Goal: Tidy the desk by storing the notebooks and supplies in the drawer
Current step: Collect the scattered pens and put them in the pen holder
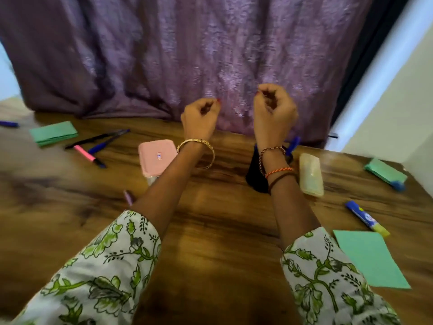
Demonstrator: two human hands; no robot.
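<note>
My left hand (pixel 201 118) and my right hand (pixel 274 113) are raised above the wooden desk (pixel 218 231), fingers curled, holding nothing. Green notebooks lie at the far left (pixel 53 133), the far right (pixel 385 173) and the near right (pixel 370 258). Several pens (pixel 98 144) and a pink marker (pixel 84 154) lie left of centre. A pink-lidded box (pixel 156 156) sits under my left forearm. A blue and yellow glue stick (pixel 365 218) lies at the right. No drawer is in view.
A purple curtain (pixel 178 55) hangs behind the desk. A black pen holder (pixel 256 174) and a pale case (pixel 310 174) stand beside my right wrist. A small purple pen (pixel 128 197) peeks out by my left forearm. A blue pen (pixel 9 124) lies at the left edge.
</note>
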